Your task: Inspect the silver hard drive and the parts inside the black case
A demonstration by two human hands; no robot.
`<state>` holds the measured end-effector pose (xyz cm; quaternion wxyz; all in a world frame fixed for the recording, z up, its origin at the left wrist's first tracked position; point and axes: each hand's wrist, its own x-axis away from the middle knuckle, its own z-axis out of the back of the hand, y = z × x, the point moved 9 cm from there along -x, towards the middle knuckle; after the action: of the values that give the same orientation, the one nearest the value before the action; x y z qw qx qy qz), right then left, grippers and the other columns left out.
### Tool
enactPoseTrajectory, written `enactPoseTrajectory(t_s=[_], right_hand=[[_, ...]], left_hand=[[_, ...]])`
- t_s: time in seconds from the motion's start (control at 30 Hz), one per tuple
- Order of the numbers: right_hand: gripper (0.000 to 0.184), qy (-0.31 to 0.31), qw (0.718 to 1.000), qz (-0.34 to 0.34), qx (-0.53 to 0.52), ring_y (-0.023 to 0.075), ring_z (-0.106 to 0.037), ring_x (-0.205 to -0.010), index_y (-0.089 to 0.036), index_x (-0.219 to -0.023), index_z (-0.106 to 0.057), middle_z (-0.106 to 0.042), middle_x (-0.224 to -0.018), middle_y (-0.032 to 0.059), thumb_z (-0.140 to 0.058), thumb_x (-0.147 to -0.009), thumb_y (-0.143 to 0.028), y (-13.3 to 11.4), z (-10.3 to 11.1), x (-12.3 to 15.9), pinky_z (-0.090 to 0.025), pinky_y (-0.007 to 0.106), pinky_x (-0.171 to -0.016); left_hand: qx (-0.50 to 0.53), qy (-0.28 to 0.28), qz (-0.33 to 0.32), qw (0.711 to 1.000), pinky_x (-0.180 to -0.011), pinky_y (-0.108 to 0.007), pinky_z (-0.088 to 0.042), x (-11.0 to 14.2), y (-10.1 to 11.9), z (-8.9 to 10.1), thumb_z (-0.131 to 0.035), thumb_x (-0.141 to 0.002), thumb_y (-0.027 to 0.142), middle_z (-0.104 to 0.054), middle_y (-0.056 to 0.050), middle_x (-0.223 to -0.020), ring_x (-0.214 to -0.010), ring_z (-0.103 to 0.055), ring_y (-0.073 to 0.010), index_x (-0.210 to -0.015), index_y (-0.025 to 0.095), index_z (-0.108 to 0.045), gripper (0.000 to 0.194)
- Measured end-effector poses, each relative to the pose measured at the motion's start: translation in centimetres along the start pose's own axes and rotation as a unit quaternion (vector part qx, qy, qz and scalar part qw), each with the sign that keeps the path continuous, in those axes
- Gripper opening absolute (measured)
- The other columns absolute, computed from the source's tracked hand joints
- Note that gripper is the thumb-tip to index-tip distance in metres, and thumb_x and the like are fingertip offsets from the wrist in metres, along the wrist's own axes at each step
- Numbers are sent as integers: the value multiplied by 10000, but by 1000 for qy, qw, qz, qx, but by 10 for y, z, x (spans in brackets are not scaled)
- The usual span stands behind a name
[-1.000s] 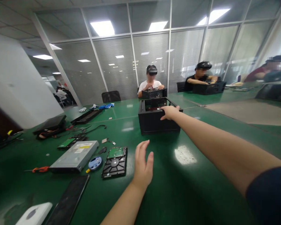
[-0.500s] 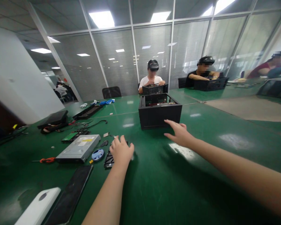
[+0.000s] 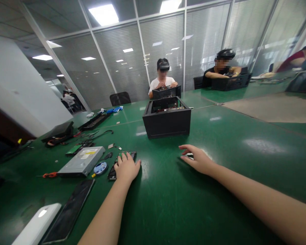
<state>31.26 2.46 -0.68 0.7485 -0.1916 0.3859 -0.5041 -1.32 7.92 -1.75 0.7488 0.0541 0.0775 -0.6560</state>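
Note:
My left hand [image 3: 126,167] rests on top of a bare hard drive [image 3: 115,166] lying on the green table [image 3: 219,136], its fingers curled down over the drive's right side. My right hand [image 3: 197,159] hovers low over the table to the right, fingers loosely spread, holding nothing. An open black computer case [image 3: 166,120] stands upright beyond both hands, about an arm's length away.
Left of the drive lie a blue round part [image 3: 100,168], a silver optical drive [image 3: 82,161], an orange-handled tool [image 3: 49,175], cables and a green board [image 3: 73,149]. A black panel [image 3: 69,211] and white box [image 3: 35,224] lie near me. Other people sit with cases at the far side.
My right hand left the case's top edge and drew back down to the table. My left hand moved left and forward and came down onto the hard drive.

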Motion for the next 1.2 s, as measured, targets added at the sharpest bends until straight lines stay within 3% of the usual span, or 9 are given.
enactPoseTrajectory(t_s=[0.3,0.4,0.5,0.63,0.87,0.93,1.03,1.13,1.2], right_hand=[[393,-18,999,-5,-27,219,-672,-987,-204,-1247,-548,-657,-1175,106,-593,-866,-290,5,-4,1,-514,411,-903],[381,-25,999,-15,-29,218,-673,-977,-203,-1236,-553,-656,-1180,106,-594,-867,-289,7,-5,0,-517,409,-887],[377,-31,999,-21,-35,214,-673,-968,-207,-1233,-554,-653,-1187,101,-595,-866,-281,8,-6,1,-515,413,-895],[379,-38,998,-21,-44,208,-675,-959,-207,-1230,-556,-649,-1191,99,-603,-857,-260,7,-8,1,-508,418,-916],[391,-36,993,-44,-106,225,-665,-970,-197,-1219,-576,-654,-1179,112,-642,-847,-299,2,-12,4,-502,439,-908],[443,-55,973,-87,-208,239,-660,-1011,-194,-1234,-573,-646,-1209,123,-678,-831,-343,-3,-27,8,-496,446,-934],[504,-106,886,-150,-426,246,-628,-1121,-196,-1291,-547,-611,-1296,130,-679,-846,-393,-21,-63,18,-461,446,-1003],[480,-122,798,-147,-572,233,-599,-1173,-215,-1324,-543,-609,-1312,107,-646,-885,-382,-43,-84,24,-413,446,-1058],[466,-107,773,-130,-612,227,-604,-1158,-211,-1315,-560,-635,-1274,97,-660,-880,-346,-49,-83,23,-395,436,-1072]], left_hand=[[101,-16,-255,962,-1124,-458,-302,25,69,18,-407,-874,634,-479,-111,-1478,-1360,-417,-304,-1389,194,-507,684],[112,29,-222,968,-1141,-540,-224,24,62,29,-487,-789,720,-439,-137,-1500,-1372,-385,-333,-1448,213,-420,835],[89,-21,-210,973,-1124,-626,-165,21,56,15,-504,-704,798,-351,-171,-1545,-1406,-304,-388,-1502,193,-320,1018],[73,-51,-203,975,-1085,-570,-265,16,53,3,-560,-650,784,-428,-198,-1477,-1346,-372,-400,-1494,165,-333,1070],[129,62,-151,978,-984,-523,-386,20,58,31,-635,-611,758,-535,-190,-1304,-1201,-478,-376,-1419,129,-435,1044],[175,110,-139,968,-972,-483,-413,28,66,45,-646,-637,730,-547,-169,-1266,-1173,-502,-346,-1408,118,-440,1006],[239,151,-147,948,-985,-457,-423,46,86,60,-691,-635,680,-544,-160,-1244,-1161,-511,-327,-1416,98,-421,1011],[264,143,-153,942,-999,-488,-416,65,106,62,-732,-633,582,-519,-179,-1257,-1179,-494,-342,-1452,79,-362,1030],[270,112,-163,942,-997,-524,-411,74,116,59,-746,-618,568,-499,-190,-1268,-1195,-476,-364,-1472,81,-327,1069]])
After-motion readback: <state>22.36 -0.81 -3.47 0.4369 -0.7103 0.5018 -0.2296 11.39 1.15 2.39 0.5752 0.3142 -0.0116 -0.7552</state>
